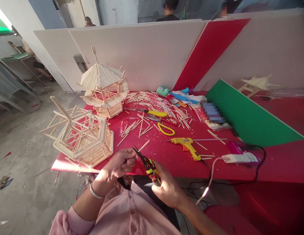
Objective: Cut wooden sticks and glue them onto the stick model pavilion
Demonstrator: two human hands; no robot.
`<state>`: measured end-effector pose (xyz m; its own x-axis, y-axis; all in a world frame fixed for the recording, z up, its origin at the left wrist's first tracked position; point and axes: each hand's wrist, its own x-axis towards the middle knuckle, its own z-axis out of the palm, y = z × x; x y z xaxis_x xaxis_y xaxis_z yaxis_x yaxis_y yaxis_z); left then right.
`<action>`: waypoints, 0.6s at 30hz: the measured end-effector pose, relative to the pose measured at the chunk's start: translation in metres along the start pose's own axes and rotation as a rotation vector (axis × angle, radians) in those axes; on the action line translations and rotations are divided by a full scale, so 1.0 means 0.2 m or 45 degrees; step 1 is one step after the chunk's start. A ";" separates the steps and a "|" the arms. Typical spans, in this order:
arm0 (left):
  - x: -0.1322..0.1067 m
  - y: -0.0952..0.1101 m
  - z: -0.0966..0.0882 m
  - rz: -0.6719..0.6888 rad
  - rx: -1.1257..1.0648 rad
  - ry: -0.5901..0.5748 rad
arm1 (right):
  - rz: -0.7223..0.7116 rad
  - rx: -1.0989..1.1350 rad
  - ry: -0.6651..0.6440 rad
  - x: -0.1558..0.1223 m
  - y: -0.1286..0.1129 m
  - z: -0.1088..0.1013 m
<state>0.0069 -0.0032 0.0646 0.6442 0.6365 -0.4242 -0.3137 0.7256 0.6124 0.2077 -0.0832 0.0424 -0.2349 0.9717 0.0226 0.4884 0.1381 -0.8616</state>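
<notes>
My left hand (119,164) is pinched on a thin wooden stick (144,145) at the near edge of the red table (171,156). My right hand (166,187) is closed round the yellow-and-black handles of a pair of cutting pliers (148,164), whose jaws meet the stick just beside my left fingertips. A half-built stick frame model (80,137) stands just left of my left hand. Behind it is a finished stick pagoda (104,88).
Loose sticks (152,104), yellow-handled scissors (164,125), a yellow glue gun (187,145) and a white power strip (240,158) with cables lie on the table. A green board (245,114) and a red board (208,52) lean against the white partition. People sit behind it.
</notes>
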 end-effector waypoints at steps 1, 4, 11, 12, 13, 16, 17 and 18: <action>0.00 -0.01 0.00 0.035 -0.002 0.016 | 0.000 -0.011 0.006 0.00 0.00 0.00; 0.01 -0.03 0.01 0.206 0.040 0.120 | 0.010 -0.013 0.017 0.02 0.01 0.00; 0.02 -0.03 0.03 0.391 0.233 0.362 | 0.083 0.391 -0.156 0.06 -0.02 -0.07; 0.02 -0.03 0.03 0.399 0.261 0.375 | 0.106 0.423 -0.179 0.06 -0.03 -0.08; 0.02 -0.03 0.03 0.408 0.289 0.377 | 0.139 0.439 -0.203 0.06 -0.04 -0.09; 0.03 -0.05 0.02 0.441 0.323 0.329 | 0.292 0.525 -0.262 0.05 -0.05 -0.12; 0.03 -0.06 0.02 0.453 0.316 0.307 | 0.346 0.575 -0.287 0.05 -0.05 -0.13; 0.03 -0.08 0.01 0.466 0.303 0.289 | 0.392 0.628 -0.313 0.04 -0.05 -0.13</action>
<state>0.0178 -0.0105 0.0540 0.3446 0.8987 -0.2712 -0.3057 0.3806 0.8728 0.2225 -0.0717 0.0647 -0.3601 0.8726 -0.3301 0.1333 -0.3021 -0.9439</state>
